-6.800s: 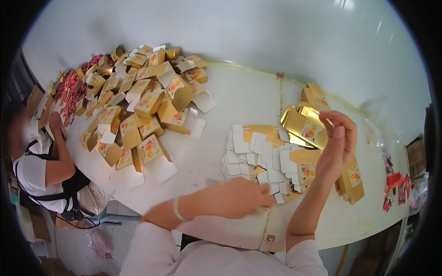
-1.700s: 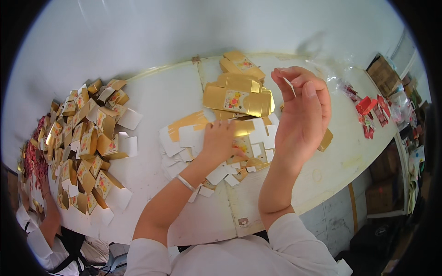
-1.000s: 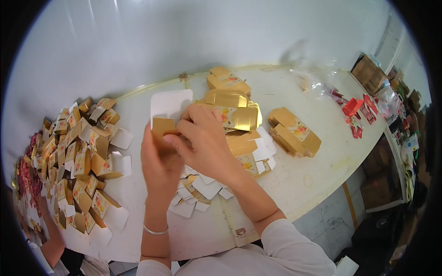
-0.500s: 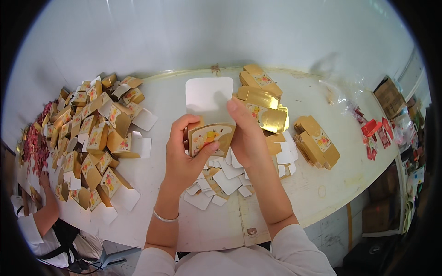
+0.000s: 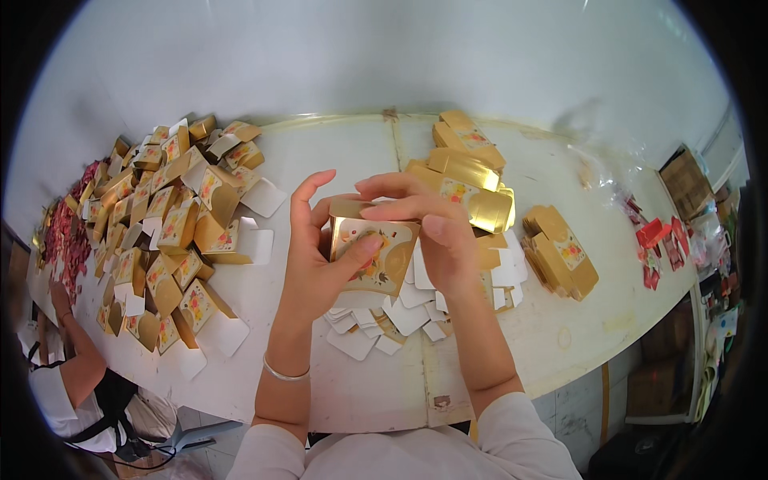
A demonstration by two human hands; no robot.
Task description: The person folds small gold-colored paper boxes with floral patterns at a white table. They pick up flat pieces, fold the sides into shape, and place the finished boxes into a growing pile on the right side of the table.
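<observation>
A small gold box with a floral print stands raised over the table in front of me. My left hand holds it from the left side, the thumb lying across the printed face and the index finger pointing up. At the box's upper end, my right hand has its fingers bent over the top edge and its thumb at the right corner. The white flap is mostly hidden behind the fingers. Below the box lies a heap of flattened carton blanks, white sides and gold sides mixed.
Many formed gold boxes are piled on the left, with small red packets beyond. A co-worker's arm reaches in there. Stacks of flat gold cartons lie on the right. Clear plastic and red pieces lie near the table's right edge.
The raised white flap has come down out of view at the box's top. My right hand has curled its fingers over that end, and the box's printed face shows more fully.
</observation>
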